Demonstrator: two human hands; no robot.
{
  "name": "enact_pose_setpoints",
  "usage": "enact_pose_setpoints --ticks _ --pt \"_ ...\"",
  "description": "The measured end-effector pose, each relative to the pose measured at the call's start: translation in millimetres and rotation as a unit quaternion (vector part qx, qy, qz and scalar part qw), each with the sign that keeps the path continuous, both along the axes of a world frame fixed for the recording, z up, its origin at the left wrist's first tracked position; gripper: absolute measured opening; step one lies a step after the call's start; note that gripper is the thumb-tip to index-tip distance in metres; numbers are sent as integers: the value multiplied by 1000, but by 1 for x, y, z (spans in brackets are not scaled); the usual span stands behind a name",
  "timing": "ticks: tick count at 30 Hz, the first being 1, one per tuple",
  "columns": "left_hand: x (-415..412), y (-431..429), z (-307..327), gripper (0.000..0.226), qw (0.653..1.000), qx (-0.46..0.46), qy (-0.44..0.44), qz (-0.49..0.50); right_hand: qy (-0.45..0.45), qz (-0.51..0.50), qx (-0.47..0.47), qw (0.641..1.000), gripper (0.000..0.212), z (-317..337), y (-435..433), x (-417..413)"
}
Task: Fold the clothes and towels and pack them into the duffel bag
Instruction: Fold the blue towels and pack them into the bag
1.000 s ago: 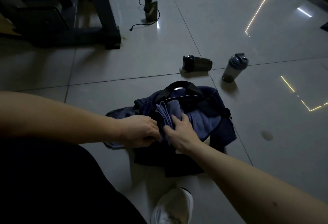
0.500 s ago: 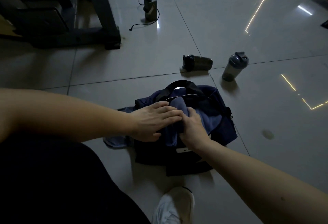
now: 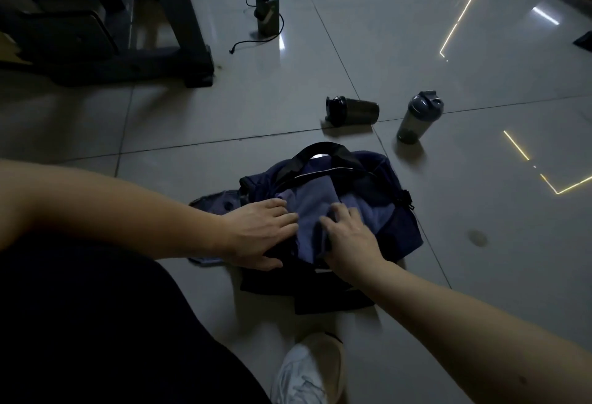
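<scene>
A dark blue soft duffel bag (image 3: 395, 230) with black handles lies open on the shiny grey tiled floor (image 3: 480, 275), in the middle of the frame. A folded purple-blue cloth (image 3: 312, 211) lies in the open top of the bag. The left hand (image 3: 259, 233) comes in from the left and rests flat on the left side of the cloth, its fingers straight and holding nothing. The right hand (image 3: 349, 237) lies on the right side of the cloth with bent fingers; I cannot tell if it pinches the cloth. Another grey-blue cloth (image 3: 211, 203) sticks out from under the left hand. Above the bag, a dark bottle (image 3: 352, 111) lies on its side, and a grey bottle with a flip lid (image 3: 418, 118) stands near it. A white shoe (image 3: 301, 374) shows at the bottom edge.
</scene>
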State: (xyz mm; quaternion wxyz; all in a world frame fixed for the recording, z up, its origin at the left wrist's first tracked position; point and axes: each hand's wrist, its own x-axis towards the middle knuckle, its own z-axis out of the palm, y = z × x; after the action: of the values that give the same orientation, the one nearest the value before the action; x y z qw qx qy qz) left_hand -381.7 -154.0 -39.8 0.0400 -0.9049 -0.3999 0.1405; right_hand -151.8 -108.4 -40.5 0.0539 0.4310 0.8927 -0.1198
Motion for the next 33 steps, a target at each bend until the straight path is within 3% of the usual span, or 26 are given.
enact_pose_setpoints --ticks 5,9,12,16,19,24,33 --pt "10 4 3 58 993 -48 -23 -103 2 -45 -92 995 53 -1 1 6" --pt "8 1 -6 41 990 -90 -29 -100 -20 -30 -121 992 54 -2 7 5" --pt "9 1 -8 38 991 -118 12 -65 -73 3 -70 995 60 0 8 1" --pt "4 5 -6 43 997 -38 -2 -73 -99 85 -9 991 96 3 10 -10" --pt "-15 12 -2 39 996 19 0 -81 -106 138 -13 985 105 5 17 -15" --pt "-36 12 -7 18 997 27 -6 -75 -102 171 -41 979 109 4 27 -29" --pt "-49 13 11 14 988 -36 -111 -100 -198 172 -58 963 104 -3 33 -61"
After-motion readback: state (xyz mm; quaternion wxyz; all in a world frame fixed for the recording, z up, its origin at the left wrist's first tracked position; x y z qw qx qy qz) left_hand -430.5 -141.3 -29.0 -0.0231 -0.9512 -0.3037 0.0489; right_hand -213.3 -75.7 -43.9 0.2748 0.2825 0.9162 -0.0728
